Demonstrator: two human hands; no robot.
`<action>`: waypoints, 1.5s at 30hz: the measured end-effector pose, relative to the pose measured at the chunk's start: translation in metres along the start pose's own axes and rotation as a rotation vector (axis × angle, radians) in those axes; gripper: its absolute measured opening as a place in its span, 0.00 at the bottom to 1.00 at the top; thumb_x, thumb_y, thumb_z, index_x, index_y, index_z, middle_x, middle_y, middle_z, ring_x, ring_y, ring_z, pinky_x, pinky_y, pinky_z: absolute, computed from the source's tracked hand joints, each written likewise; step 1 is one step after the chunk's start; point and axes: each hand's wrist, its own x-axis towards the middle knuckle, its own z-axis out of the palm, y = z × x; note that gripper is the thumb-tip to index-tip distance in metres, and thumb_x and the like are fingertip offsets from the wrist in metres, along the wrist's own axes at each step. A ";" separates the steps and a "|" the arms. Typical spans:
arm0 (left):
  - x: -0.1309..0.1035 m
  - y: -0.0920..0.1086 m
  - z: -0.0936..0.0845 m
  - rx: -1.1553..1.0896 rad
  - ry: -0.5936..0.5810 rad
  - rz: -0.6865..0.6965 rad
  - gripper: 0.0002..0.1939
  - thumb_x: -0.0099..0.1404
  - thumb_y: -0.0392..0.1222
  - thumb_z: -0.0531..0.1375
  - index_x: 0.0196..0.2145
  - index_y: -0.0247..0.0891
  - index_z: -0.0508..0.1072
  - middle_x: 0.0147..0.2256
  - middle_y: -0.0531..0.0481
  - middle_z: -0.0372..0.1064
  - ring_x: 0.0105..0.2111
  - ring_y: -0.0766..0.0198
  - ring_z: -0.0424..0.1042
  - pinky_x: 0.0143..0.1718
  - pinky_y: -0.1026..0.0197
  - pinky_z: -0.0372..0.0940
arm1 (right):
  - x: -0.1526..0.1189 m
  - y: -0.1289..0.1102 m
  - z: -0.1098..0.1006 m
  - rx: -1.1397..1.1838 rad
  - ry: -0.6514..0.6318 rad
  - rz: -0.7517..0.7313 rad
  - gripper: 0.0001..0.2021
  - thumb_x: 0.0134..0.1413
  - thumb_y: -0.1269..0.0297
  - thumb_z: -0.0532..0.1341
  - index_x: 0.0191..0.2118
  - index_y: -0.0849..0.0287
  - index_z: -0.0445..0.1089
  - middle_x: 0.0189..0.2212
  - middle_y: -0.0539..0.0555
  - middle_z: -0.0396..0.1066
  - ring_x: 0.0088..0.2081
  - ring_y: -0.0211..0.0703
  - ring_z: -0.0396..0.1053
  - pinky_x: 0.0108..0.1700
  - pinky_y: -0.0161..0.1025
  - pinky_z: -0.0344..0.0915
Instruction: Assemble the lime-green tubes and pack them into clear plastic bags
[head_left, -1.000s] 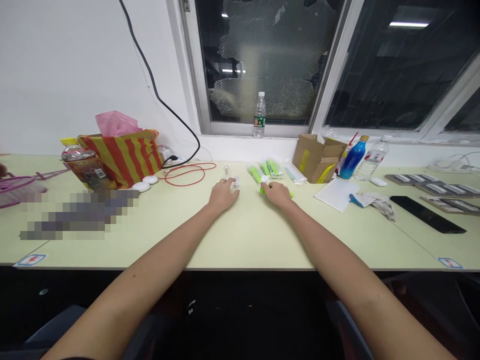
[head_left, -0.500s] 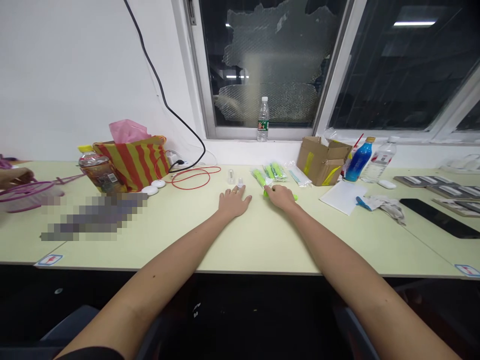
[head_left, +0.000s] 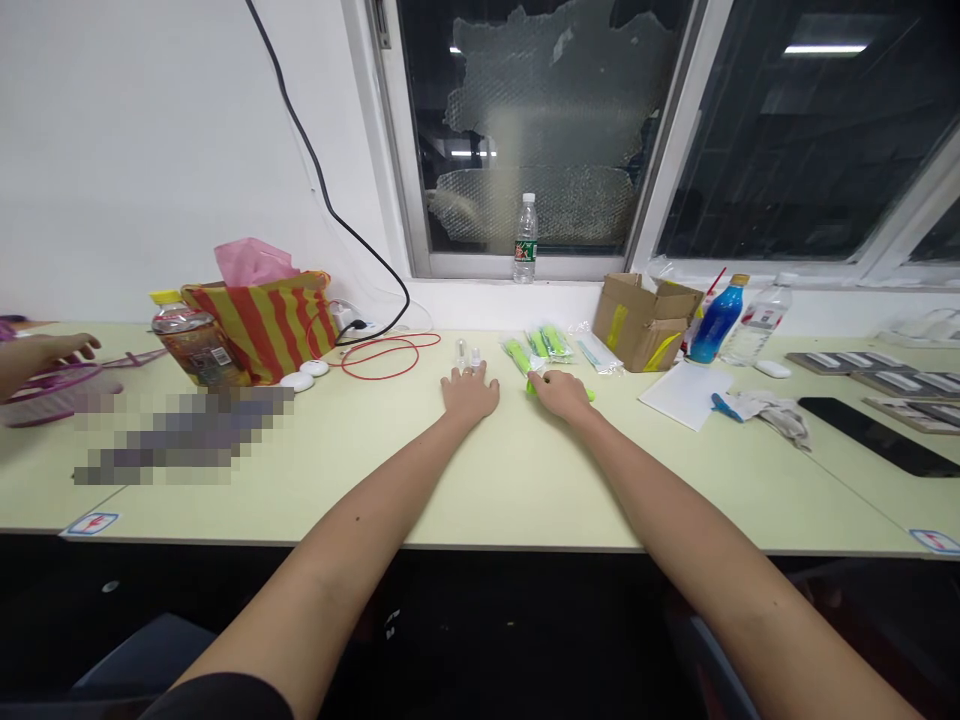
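My left hand [head_left: 471, 394] lies palm down on the table with its fingers spread, holding nothing. Just beyond its fingertips are two small clear plastic pieces, one standing like a tiny capped bottle [head_left: 475, 356] and a longer clear one [head_left: 460, 351]. My right hand [head_left: 564, 394] is closed around a bright green object [head_left: 591, 395]; only its ends show past the fingers, so its kind is hidden. Behind that hand lie bright green items in clear wrappers [head_left: 553, 343], and a loose-looking green one [head_left: 516, 352] beside them.
A cardboard box [head_left: 637, 320], a white paper sheet [head_left: 686, 393], a glove-like cloth [head_left: 780, 415] and drink bottles are on the right. A red cable [head_left: 375, 358], a striped bag [head_left: 277, 325] and a tea bottle [head_left: 199, 345] are left. Another person's hand [head_left: 64, 350] hovers over a pink-rimmed basket.
My left hand has drawn slightly back, uncovering more of the small clear pieces. My right hand stays put. The other person's hand at far left has moved right.
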 end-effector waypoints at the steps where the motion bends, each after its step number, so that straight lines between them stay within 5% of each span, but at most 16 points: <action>1: 0.001 0.000 0.000 0.001 0.002 -0.008 0.33 0.66 0.56 0.42 0.66 0.44 0.56 0.60 0.39 0.61 0.58 0.40 0.55 0.55 0.39 0.50 | 0.000 0.000 0.000 0.001 -0.002 0.000 0.27 0.62 0.42 0.44 0.29 0.57 0.68 0.35 0.61 0.74 0.40 0.53 0.69 0.43 0.44 0.57; 18: 0.011 0.004 0.006 0.046 -0.001 -0.052 0.32 0.66 0.54 0.42 0.66 0.44 0.55 0.64 0.43 0.55 0.62 0.41 0.50 0.57 0.42 0.49 | 0.000 0.000 0.000 -0.010 -0.010 -0.009 0.27 0.62 0.43 0.44 0.30 0.58 0.68 0.37 0.61 0.74 0.41 0.55 0.69 0.44 0.45 0.57; 34: 0.000 0.010 -0.003 -0.009 0.084 -0.016 0.30 0.67 0.52 0.48 0.64 0.43 0.58 0.60 0.36 0.59 0.59 0.41 0.55 0.55 0.41 0.51 | -0.001 0.002 0.003 0.047 0.014 -0.014 0.27 0.62 0.42 0.43 0.27 0.57 0.65 0.34 0.61 0.73 0.41 0.54 0.68 0.46 0.46 0.58; 40: -0.017 0.022 -0.020 -0.454 0.220 0.245 0.17 0.65 0.40 0.53 0.51 0.38 0.65 0.46 0.40 0.67 0.46 0.55 0.67 0.50 0.52 0.61 | 0.006 -0.002 -0.008 0.549 0.045 0.006 0.28 0.63 0.41 0.40 0.35 0.57 0.66 0.39 0.60 0.72 0.43 0.51 0.69 0.45 0.43 0.61; 45: -0.024 0.034 -0.034 -0.734 0.271 0.515 0.09 0.68 0.41 0.52 0.45 0.38 0.66 0.42 0.45 0.67 0.39 0.62 0.68 0.46 0.58 0.63 | 0.003 -0.013 -0.017 1.227 -0.269 0.056 0.19 0.64 0.48 0.44 0.36 0.56 0.62 0.27 0.54 0.68 0.27 0.43 0.66 0.31 0.37 0.64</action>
